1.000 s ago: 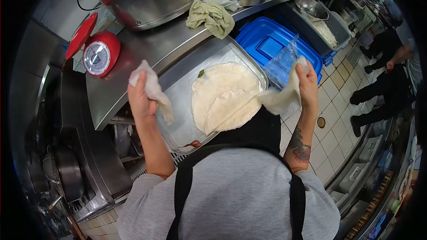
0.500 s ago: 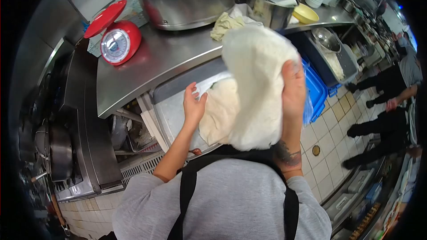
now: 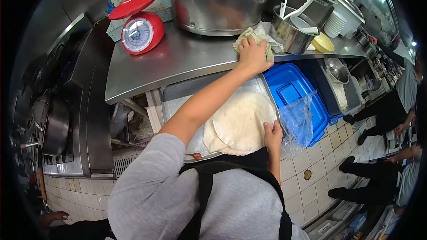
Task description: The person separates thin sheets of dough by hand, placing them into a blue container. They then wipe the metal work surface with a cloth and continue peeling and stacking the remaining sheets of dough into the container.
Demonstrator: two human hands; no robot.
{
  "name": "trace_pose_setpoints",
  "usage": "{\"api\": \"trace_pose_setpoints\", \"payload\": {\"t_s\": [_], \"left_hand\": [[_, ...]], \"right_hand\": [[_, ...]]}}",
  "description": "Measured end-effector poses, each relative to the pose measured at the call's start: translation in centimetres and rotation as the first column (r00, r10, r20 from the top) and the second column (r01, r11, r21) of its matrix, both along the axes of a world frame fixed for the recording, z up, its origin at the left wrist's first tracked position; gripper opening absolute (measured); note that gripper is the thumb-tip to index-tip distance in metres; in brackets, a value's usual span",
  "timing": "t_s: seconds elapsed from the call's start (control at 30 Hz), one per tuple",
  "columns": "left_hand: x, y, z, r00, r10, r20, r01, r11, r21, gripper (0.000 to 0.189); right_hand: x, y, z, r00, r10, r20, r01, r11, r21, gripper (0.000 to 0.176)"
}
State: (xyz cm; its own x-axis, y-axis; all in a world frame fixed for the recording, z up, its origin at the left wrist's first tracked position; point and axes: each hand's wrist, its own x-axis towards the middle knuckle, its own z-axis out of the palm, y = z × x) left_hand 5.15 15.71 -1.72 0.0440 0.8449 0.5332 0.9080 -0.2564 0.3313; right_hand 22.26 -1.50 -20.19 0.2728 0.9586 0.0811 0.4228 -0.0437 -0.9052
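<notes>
My left hand [image 3: 252, 57] reaches across the tray to the counter. Its fingers are closed on a crumpled pale yellow-green cloth [image 3: 269, 53] beside the big steel pot. Below, a metal tray [image 3: 178, 94] sticks out from under the counter edge. A round, pale flatbread [image 3: 244, 122] lies in it over another folded piece, whose edge shows at the lower left. My right hand [image 3: 273, 138] is at the tray's right rim, thumb toward the flatbread's edge and fingers closed over the rim. A brown spoon-like end [image 3: 194, 155] lies at the tray's near left corner.
On the counter [image 3: 187, 53] stand a red dial scale [image 3: 142, 33], a large steel pot [image 3: 218, 4] and a utensil container [image 3: 298, 38]. A blue lid [image 3: 293, 84] with clear plastic [image 3: 296, 122] is right of the tray. Co-workers [image 3: 382, 120] stand at the far right.
The flatbread held up in my right hand now lies flat in the tray. My left hand has moved from the tray up to the cloth. My right hand has dropped to the tray's rim.
</notes>
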Motion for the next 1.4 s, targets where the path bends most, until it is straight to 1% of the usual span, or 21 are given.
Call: {"api": "trace_pose_setpoints", "payload": {"t_s": [0.07, 0.2, 0.23, 0.27, 0.3, 0.33, 0.4, 0.47, 0.53, 0.6, 0.63, 0.73, 0.8, 0.83, 0.93, 1.03, 1.13, 1.17, 1.27, 1.33, 1.4], "left_hand": [[0.0, 1.6, -0.4, 0.999, -0.033, 0.006, 0.033, 0.999, -0.016, 0.051], [-2.2, 2.6, -0.4, 0.983, -0.179, 0.047, 0.182, 0.98, -0.084, 0.043], [-2.7, 2.5, -0.5, 0.981, -0.183, 0.064, 0.185, 0.982, -0.029, 0.037], [-3.6, 2.2, -0.6, 0.977, -0.197, 0.082, 0.197, 0.98, 0.003, 0.036], [-4.9, 1.5, 0.0, 0.971, -0.216, 0.101, 0.213, 0.976, 0.038, 0.036], [-6.2, 0.8, 0.9, 0.963, -0.241, 0.118, 0.233, 0.969, 0.077, 0.035], [-8.8, -1.4, 3.3, 0.982, -0.164, 0.093, 0.148, 0.977, 0.156, 0.037], [-12.4, -2.5, 4.4, 0.988, -0.152, 0.022, 0.138, 0.94, 0.312, 0.038], [-16.1, -3.1, 4.8, 0.984, -0.013, -0.178, 0.094, 0.884, 0.457, 0.037], [-19.4, -3.5, 4.5, 0.947, 0.03, -0.319, 0.135, 0.866, 0.482, 0.033], [-21.0, -3.7, 4.0, 0.92, 0.053, -0.388, 0.156, 0.859, 0.488, 0.031], [-25.7, -3.6, 1.0, 0.835, 0.046, -0.549, 0.148, 0.941, 0.303, 0.025], [-28.3, -2.9, -0.7, 0.856, 0.098, -0.508, -0.002, 0.982, 0.187, 0.022], [-28.7, -2.7, -0.1, 0.882, 0.069, -0.466, 0.009, 0.987, 0.163, 0.02], [-28.0, -1.5, 0.2, 0.879, 0.04, -0.475, 0.065, 0.977, 0.203, 0.018], [-27.4, 0.2, 0.1, 0.887, 0.088, -0.454, 0.013, 0.976, 0.216, 0.017], [-27.5, 1.0, 0.5, 0.874, 0.089, -0.477, -0.022, 0.989, 0.144, 0.019], [-27.6, 0.7, 0.4, 0.831, 0.126, -0.542, -0.024, 0.981, 0.191, 0.03], [-23.1, -5.3, 1.6, 0.892, 0.085, -0.443, 0.056, 0.954, 0.295, 0.039], [-19.8, -10.2, 1.0, 0.981, -0.035, -0.193, 0.067, 0.984, 0.166, 0.04], [-18.1, -14.2, -0.7, 0.984, -0.179, 0.016, 0.178, 0.983, 0.037, 0.034]], "right_hand": [[-0.8, -0.5, 1.9, 0.999, 0.052, 0.001, -0.052, 0.999, 0.01, 0.03], [-1.1, -0.5, 1.3, 0.998, 0.059, 0.005, -0.06, 0.996, 0.065, 0.027], [-1.2, -0.5, 1.4, 0.998, 0.065, -0.002, -0.065, 0.997, 0.052, 0.026], [-1.1, -0.4, 1.4, 0.998, 0.066, -0.01, -0.065, 0.997, 0.039, 0.026], [-0.6, -0.1, 0.8, 0.994, 0.108, -0.006, -0.108, 0.993, -0.048, 0.028], [-0.6, 0.0, 0.6, 0.995, 0.105, -0.001, -0.105, 0.994, -0.04, 0.027], [-0.4, 0.0, 0.2, 0.996, 0.086, 0.007, -0.086, 0.996, -0.024, 0.027], [0.0, 0.1, -0.5, 0.995, 0.101, 0.014, -0.1, 0.994, -0.036, 0.027], [0.0, 0.1, -0.8, 0.995, 0.096, 0.003, -0.096, 0.995, 0.012, 0.025], [-0.4, 0.3, -0.8, 0.997, 0.075, -0.028, -0.072, 0.99, 0.12, 0.027], [-0.4, 0.2, -0.6, 0.997, 0.076, -0.027, -0.073, 0.992, 0.107, 0.027], [-0.5, 0.3, -0.2, 0.997, 0.077, -0.02, -0.075, 0.994, 0.079, 0.028], [-0.3, 0.3, -0.3, 0.998, 0.068, -0.004, -0.067, 0.995, 0.07, 0.029], [0.0, 0.3, 0.3, 0.995, 0.095, 0.043, -0.092, 0.993, -0.079, 0.028], [0.3, 0.3, 0.5, 0.989, 0.096, -0.112, -0.083, 0.99, 0.111, 0.026], [1.0, 0.0, 0.9, 0.963, 0.013, -0.269, -0.007, 1.0, 0.023, 0.023], [1.5, -1.1, 2.0, 0.855, 0.047, -0.517, -0.037, 0.999, 0.03, 0.022], [1.4, -1.5, 2.4, 0.817, 0.029, -0.577, 0.001, 0.999, 0.051, 0.02], [3.1, -2.3, 1.0, 0.831, -0.004, -0.556, -0.006, 1.0, -0.017, 0.021], [3.2, -2.8, 0.5, 0.799, -0.03, -0.601, -0.007, 0.998, -0.059, 0.024], [3.2, -3.1, 0.2, 0.777, -0.064, -0.626, -0.003, 0.994, -0.107, 0.025]]}}
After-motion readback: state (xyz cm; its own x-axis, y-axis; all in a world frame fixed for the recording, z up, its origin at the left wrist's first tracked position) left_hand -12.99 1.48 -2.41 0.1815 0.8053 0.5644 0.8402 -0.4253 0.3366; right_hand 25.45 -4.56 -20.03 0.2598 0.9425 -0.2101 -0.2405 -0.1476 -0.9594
